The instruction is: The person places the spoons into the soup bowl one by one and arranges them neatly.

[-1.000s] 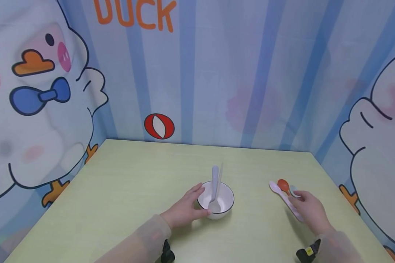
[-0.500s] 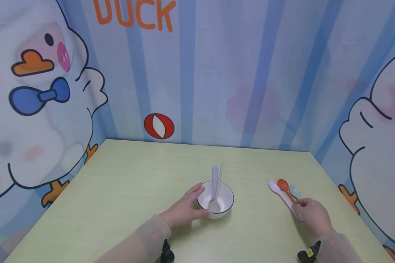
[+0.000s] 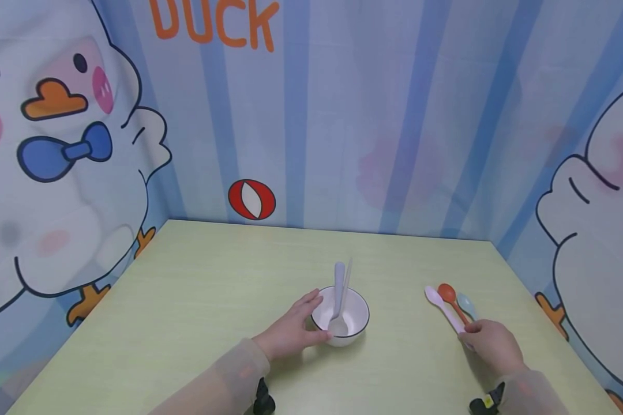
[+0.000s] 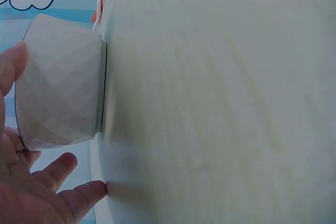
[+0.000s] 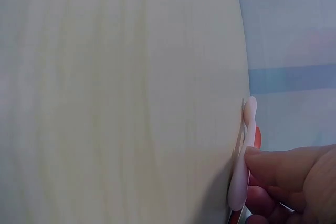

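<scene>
A white bowl [image 3: 359, 318] with a dark rim stands upright on the table, holding a spoon [image 3: 338, 288] with a pale lilac handle and a thin pale stick beside it. My left hand [image 3: 293, 326] holds the bowl's near left side, thumb and fingers spread around the rim. On the right lie a pink spoon [image 3: 443, 307], an orange spoon [image 3: 448, 295] and a light blue spoon [image 3: 466, 305], bowls pointing away. My right hand [image 3: 494, 344] covers their handle ends. In the right wrist view, its thumb and curled fingers pinch the pink spoon's handle.
The pale yellow-green table [image 3: 213, 276] reaches back to a striped blue cloth backdrop [image 3: 342, 115] printed with ducks. Cloth also rises along both sides. Black wrist straps show near both sleeves.
My right hand has moved from the light blue spoon towards the near left, past the orange spoon, to the pink spoon's handle. The left hand and bowl have stayed put.
</scene>
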Demonstrator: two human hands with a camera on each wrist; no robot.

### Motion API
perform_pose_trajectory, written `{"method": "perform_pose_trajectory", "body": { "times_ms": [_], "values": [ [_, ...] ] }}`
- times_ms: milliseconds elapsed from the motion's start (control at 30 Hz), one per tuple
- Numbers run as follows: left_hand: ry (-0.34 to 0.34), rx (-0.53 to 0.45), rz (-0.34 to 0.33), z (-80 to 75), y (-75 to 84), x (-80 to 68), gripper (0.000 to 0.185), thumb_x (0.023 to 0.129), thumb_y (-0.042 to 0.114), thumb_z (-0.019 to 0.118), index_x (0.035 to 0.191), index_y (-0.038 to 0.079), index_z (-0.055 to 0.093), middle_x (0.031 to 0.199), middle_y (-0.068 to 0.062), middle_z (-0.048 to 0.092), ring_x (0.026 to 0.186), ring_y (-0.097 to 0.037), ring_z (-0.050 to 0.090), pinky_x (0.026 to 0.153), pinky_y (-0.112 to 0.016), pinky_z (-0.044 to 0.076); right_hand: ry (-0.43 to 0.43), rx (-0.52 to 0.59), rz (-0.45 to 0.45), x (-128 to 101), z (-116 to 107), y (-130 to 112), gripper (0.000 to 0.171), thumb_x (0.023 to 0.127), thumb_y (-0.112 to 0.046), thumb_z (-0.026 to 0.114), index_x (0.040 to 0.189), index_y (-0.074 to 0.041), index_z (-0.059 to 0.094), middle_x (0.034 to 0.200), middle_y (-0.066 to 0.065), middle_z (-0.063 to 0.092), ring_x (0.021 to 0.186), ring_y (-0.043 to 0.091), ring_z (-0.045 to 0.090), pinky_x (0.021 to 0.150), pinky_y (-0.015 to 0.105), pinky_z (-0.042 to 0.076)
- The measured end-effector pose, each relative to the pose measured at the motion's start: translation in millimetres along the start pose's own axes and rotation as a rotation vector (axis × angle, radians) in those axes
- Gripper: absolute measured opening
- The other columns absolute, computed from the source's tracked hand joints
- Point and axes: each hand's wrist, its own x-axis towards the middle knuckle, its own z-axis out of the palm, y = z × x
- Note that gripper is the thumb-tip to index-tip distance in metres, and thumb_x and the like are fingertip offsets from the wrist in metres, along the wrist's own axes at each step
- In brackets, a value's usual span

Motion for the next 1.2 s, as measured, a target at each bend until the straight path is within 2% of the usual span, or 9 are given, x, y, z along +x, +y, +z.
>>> {"method": "perform_pose_trajectory", "body": {
  "times_ms": [700,967,1200],
  "values": [
    [-0.005,-0.012,-0.014,0.2,0.0,1.4,0.086,0.085,0.046,0.07,0.152,0.01,0.03,0.16,0.001,0.015,0.146,-0.024,0.014,0.113,-0.05,0.021,-0.031,0.006,-0.005,-3.9,2.9,-2.8,0.025,0.088,-0.016,0.07,0.098,0.005,0.062,0.084,0.012,0.057,0.078,0.026,0.049,0.067,0.037,0.039],
    [-0.003,-0.013,-0.01,0.5,-0.4,1.2,0.086,0.085,0.046,0.07,0.152,0.01,0.03,0.16,0.001,0.015,0.146,-0.024,0.014,0.114,-0.05,0.021,-0.041,-0.05,-0.06,-6.8,0.5,-2.3,0.027,0.086,-0.022,0.072,0.093,0.003,0.064,0.082,0.01,0.058,0.075,0.024,0.049,0.064,0.035,0.038],
    [-0.003,-0.009,-0.011,0.1,-0.2,1.4,0.087,0.084,0.047,0.07,0.152,0.01,0.03,0.16,0.002,0.015,0.146,-0.023,0.013,0.114,-0.05,0.021,-0.062,-0.054,-0.07,-9.0,1.7,-4.6,0.029,0.085,-0.026,0.072,0.09,0.001,0.064,0.079,0.008,0.056,0.074,0.023,0.048,0.062,0.033,0.036]
  ]
}}
